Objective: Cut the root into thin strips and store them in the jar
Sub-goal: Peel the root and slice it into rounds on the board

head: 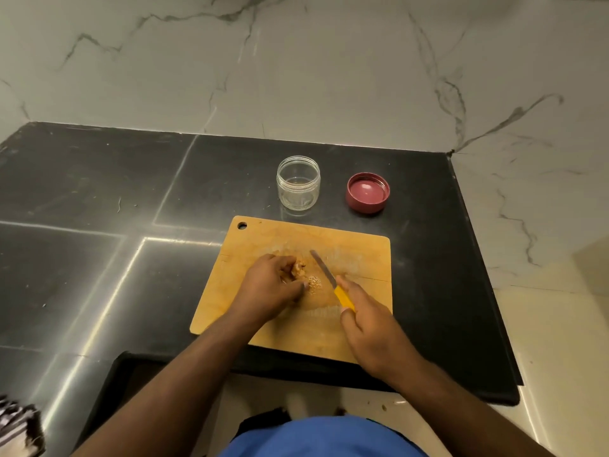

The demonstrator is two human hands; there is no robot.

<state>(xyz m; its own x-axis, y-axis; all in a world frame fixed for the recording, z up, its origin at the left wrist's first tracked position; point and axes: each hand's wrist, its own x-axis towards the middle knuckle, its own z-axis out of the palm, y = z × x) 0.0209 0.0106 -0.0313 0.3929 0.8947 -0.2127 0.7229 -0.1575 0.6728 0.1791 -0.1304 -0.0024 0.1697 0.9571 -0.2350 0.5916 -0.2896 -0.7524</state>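
A wooden cutting board (263, 239) lies on the black counter. My left hand (270, 288) holds a knobbly tan root (299, 268) on the board, fingers curled round it. A small pile of cut pieces (314, 282) lies just right of that hand. My right hand (369, 328) grips a knife by its yellow handle (343, 297); the blade (322, 268) points up and left, close to the root. A clear jar (298, 183) stands open behind the board, with nothing visible inside. Its dark red lid (368, 192) lies upside down to the jar's right.
The black counter (115, 192) stretches left of the board and ends at a marble wall behind. Its right edge drops off near the lid, with pale floor beyond. A striped cloth-like object (19, 427) shows at the bottom left corner.
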